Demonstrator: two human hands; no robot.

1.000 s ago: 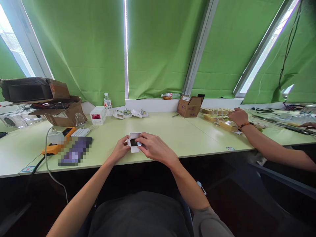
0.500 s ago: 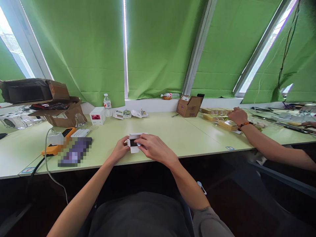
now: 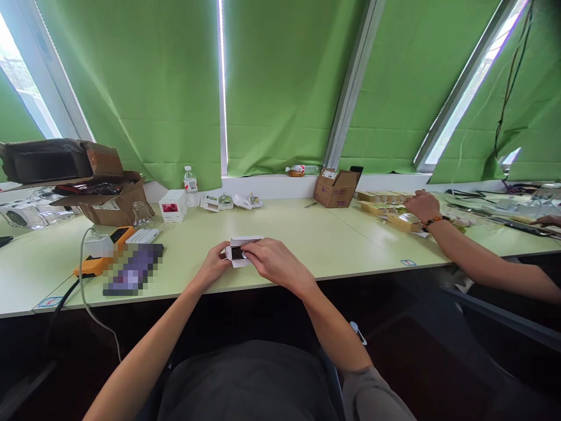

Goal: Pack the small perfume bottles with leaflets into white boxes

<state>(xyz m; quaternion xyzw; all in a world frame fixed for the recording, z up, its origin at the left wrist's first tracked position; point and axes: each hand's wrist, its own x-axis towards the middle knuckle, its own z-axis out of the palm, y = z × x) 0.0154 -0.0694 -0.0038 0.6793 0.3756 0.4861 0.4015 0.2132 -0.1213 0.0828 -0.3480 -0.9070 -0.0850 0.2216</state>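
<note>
A small white carton (image 3: 242, 241) with open flaps lies on the pale green table (image 3: 307, 234) right in front of me. My left hand (image 3: 214, 266) grips its left end. My right hand (image 3: 274, 262) curls over its right side, fingertips pinching a small dark object with a shiny round end (image 3: 240, 253) at the carton's open mouth. Whether that object is partly inside the carton I cannot tell.
To the left lie an orange and black device (image 3: 103, 252), a blurred dark item, a cable and an open brown box (image 3: 111, 202). A white box (image 3: 174, 205) and a water bottle (image 3: 190, 185) stand behind. Another person's hand (image 3: 423, 206) rests among yellow packs at right, near a cardboard box (image 3: 336, 188).
My hands have barely shifted. The carton's lower flap has folded up a little and the shiny end sits slightly further left.
</note>
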